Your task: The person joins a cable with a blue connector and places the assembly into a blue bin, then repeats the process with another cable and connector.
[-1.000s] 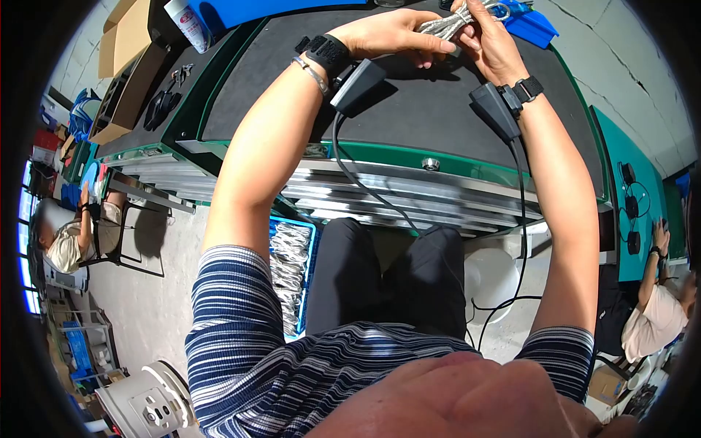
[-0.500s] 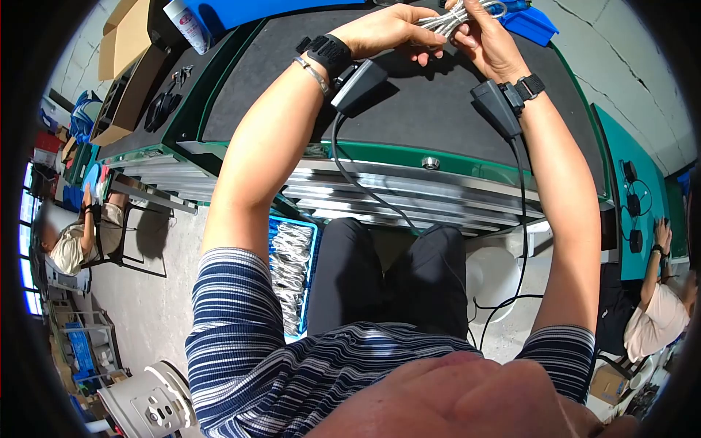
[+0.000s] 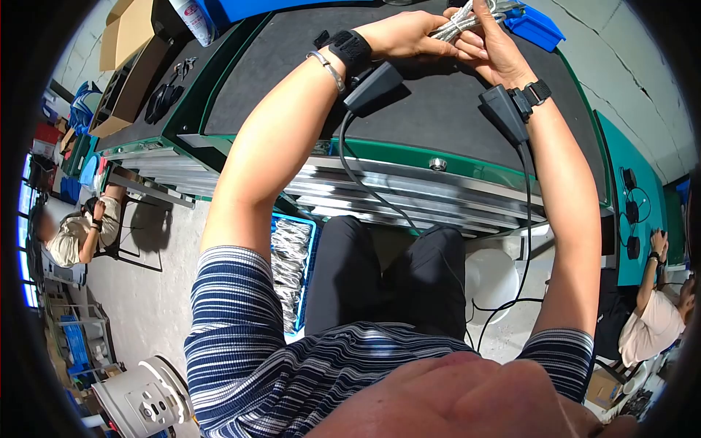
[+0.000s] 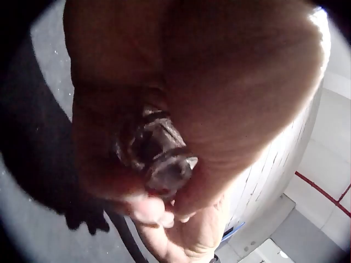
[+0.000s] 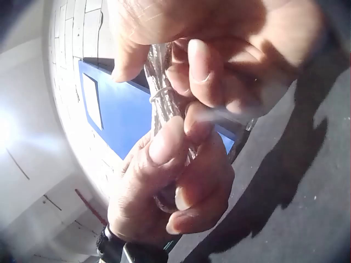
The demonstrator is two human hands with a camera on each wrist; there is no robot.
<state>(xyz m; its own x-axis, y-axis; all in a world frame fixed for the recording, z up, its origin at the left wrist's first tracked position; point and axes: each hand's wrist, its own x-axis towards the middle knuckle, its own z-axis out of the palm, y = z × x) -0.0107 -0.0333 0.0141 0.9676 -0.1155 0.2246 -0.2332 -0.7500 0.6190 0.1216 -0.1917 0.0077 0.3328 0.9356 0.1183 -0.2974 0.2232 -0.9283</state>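
Above the far part of the dark work mat, a coiled bundle of silvery-white cable [image 3: 458, 25] is held between both hands. The left hand [image 3: 409, 35] grips it from the left, with cable loops [image 4: 164, 150] showing inside its curled fingers in the left wrist view. From the other side, the right hand [image 3: 502, 57] pinches the bundle between thumb and fingers. A thin whitish tie [image 5: 160, 95] goes round the cable between the two hands in the right wrist view. Fingers hide part of the bundle.
A blue bin [image 3: 539, 31] stands beyond the right hand. At back left are a spray can [image 3: 194, 20] and an open cardboard box [image 3: 130, 33]. A blue crate [image 3: 312, 252] of similar bundles sits beside the left knee. Black leads hang from both wrist cameras. Two people sit at either side.
Both hands and the cable bundle have shifted slightly to the right in the head view. The hands keep hold of the bundle. The person at far left has moved an arm.
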